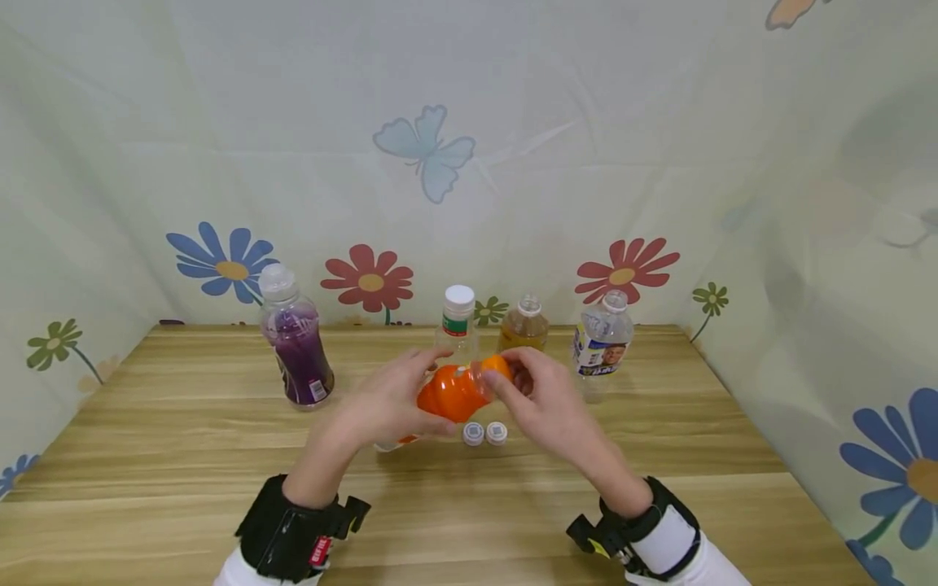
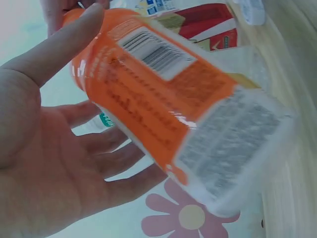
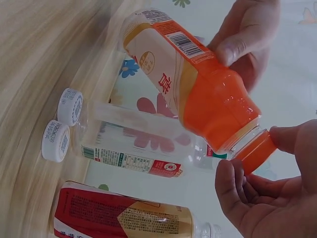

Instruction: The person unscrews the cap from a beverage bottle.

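My left hand (image 1: pixel 392 397) grips an orange bottle (image 1: pixel 449 394) round its body, thumb on the near side. The bottle is held tilted above the table, its neck toward the right. At that end my right hand (image 1: pixel 550 404) pinches the orange cap (image 3: pixel 256 152) between thumb and fingers. The cap sits at the mouth of the bottle, with the clear neck showing just below it. In the left wrist view, the printed orange label (image 2: pixel 148 94) with a barcode faces the camera. Below the hands, two white caps (image 1: pixel 473 434) lie side by side on the table.
Behind the hands stand a clear bottle with a white cap (image 1: pixel 459 298), an uncapped bottle of amber liquid (image 1: pixel 523 327) and an uncapped clear bottle (image 1: pixel 605 338). A purple bottle (image 1: pixel 299 346) stands at the left. A flowered cloth (image 1: pixel 432 212) hangs behind the wooden table (image 1: pixel 168 439).
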Motion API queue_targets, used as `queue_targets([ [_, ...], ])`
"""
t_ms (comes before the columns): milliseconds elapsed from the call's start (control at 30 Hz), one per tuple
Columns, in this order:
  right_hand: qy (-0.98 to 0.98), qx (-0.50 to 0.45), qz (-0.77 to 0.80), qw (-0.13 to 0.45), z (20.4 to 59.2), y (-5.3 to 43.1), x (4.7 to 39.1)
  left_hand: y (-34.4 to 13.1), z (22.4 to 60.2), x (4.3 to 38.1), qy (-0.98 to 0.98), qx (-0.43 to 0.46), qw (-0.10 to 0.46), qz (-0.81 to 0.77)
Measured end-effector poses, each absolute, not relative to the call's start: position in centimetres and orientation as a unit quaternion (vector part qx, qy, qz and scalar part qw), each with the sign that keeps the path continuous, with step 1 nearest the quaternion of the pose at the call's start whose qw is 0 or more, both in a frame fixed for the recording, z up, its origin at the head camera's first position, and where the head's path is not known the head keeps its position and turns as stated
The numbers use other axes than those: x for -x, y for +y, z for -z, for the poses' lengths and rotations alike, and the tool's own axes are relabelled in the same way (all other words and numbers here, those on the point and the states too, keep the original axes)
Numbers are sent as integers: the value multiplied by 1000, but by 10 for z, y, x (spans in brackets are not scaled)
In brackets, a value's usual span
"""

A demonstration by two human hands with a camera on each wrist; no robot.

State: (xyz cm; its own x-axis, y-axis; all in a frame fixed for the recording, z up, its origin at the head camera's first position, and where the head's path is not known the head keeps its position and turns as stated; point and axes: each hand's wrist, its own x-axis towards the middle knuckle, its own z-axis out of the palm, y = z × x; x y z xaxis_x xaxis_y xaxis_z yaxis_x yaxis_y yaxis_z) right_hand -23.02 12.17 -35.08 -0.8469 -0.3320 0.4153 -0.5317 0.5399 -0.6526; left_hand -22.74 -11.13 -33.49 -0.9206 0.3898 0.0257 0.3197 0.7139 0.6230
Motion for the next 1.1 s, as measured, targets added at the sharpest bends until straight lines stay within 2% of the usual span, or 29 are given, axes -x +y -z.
queue_targets([
  [267, -868, -231, -422, 127, 350, 126, 233, -113, 341, 228, 922, -206, 28, -327],
  [633, -875, -208, -430, 82, 354, 129, 240, -114, 349, 230, 928, -214, -5, -306],
  [1100, -875, -194, -438, 64, 354, 130, 240, -112, 354, 231, 933, -205, 11, -296],
])
